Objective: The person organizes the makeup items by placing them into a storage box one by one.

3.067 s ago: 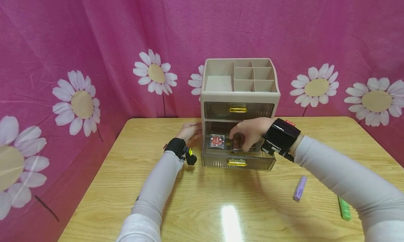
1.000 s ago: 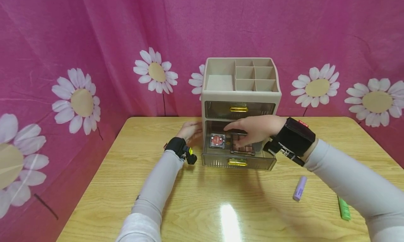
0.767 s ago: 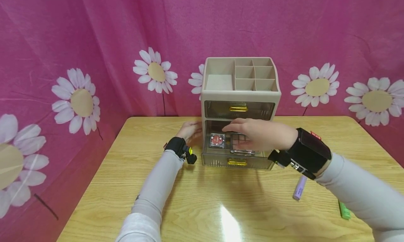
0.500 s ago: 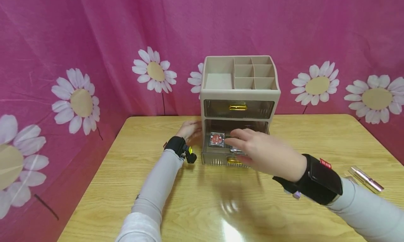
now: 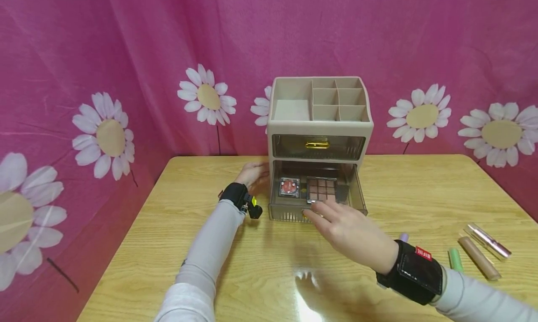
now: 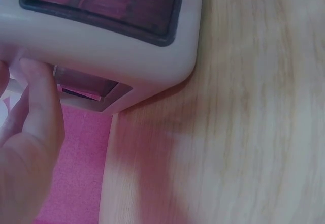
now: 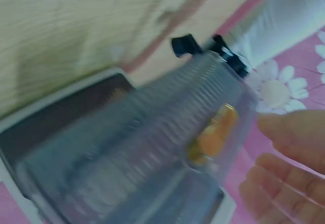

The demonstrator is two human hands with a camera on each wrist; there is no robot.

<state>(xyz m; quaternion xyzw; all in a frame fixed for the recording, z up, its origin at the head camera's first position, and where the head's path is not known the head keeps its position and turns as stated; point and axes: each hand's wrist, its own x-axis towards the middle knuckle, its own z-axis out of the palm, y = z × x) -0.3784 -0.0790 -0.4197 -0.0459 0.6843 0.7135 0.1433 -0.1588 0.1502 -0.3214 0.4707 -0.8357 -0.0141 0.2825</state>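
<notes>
A beige cosmetics organizer stands on the table with its lower smoky drawer pulled out. Inside lie a small clear square case with a red face and a brown eyeshadow palette. My left hand touches the organizer's left side; the left wrist view shows its fingers extended against that wall. My right hand is at the front of the open drawer, fingers loosely bent and holding nothing. In the right wrist view, the gold handle lies just beyond its fingertips.
The upper drawer is closed, below a divided top tray. At the right lie a pink-capped clear tube, a tan tube, a green tube and a purple tube, partly hidden. A pink daisy curtain hangs behind.
My right hand has let go of the eyeshadow palette, leaving it in the drawer, and drawn back toward me to the drawer's front. My left hand stays in place.
</notes>
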